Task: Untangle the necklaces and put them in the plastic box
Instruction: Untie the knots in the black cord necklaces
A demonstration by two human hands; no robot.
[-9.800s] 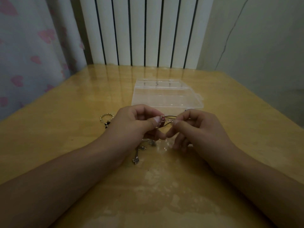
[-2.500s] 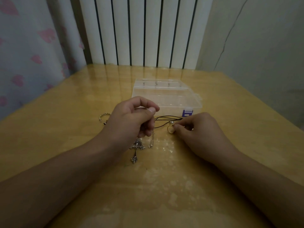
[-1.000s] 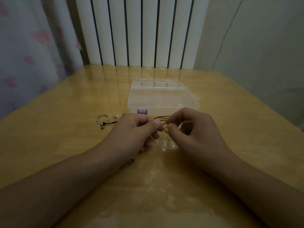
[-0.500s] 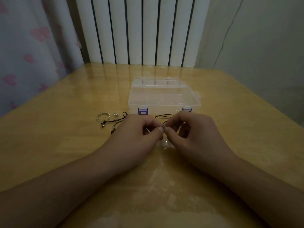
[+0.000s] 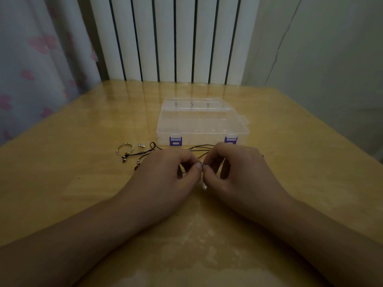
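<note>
Your left hand (image 5: 165, 175) and right hand (image 5: 234, 172) met, both pinching the black cord necklace (image 5: 202, 147). Clear plastic box (image 5: 202, 123) sat latched. Nothing boxed yet; untangling unfinished.

Both forearms bare to the hands (image 5: 165, 172), no sleeves visible.

no readable text, labels, numbers

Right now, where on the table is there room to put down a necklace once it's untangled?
Bare wood lies right of the box, out to the table edge, and left of the ring. Near the front edge it's bare between the forearms too. It's crowded between the box and the hands: the left hand and right hand pinch the black cord there.
</note>
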